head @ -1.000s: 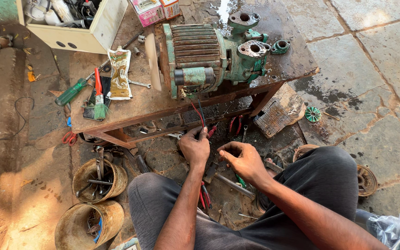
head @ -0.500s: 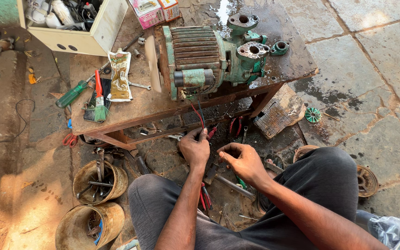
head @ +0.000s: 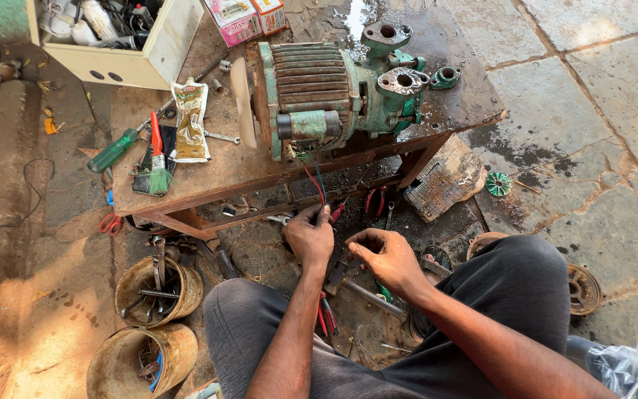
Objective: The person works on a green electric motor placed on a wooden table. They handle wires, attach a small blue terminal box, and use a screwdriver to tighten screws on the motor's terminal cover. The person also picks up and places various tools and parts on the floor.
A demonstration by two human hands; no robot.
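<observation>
Wires, thin, red and black, hang down from the ribbed green motor; left hand fingers pinch them, right hand fingers curl loosely.

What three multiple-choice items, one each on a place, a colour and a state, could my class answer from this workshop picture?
1. Where does the green water pump stand?
A. on the rusty metal table
B. on the stone floor
C. inside a bucket

2. What colour is the screwdriver handle?
A. yellow
B. green
C. white

3. What is the left hand doing?
A. resting flat on a knee
B. gripping the brush
C. pinching the red and black wires hanging from the pump

Answers: 1 A, the pump sits on the tabletop; 2 B, the handle at the table's left edge is green; 3 C, the fingertips close on the wire ends under the table, with the right hand beside them.
</observation>
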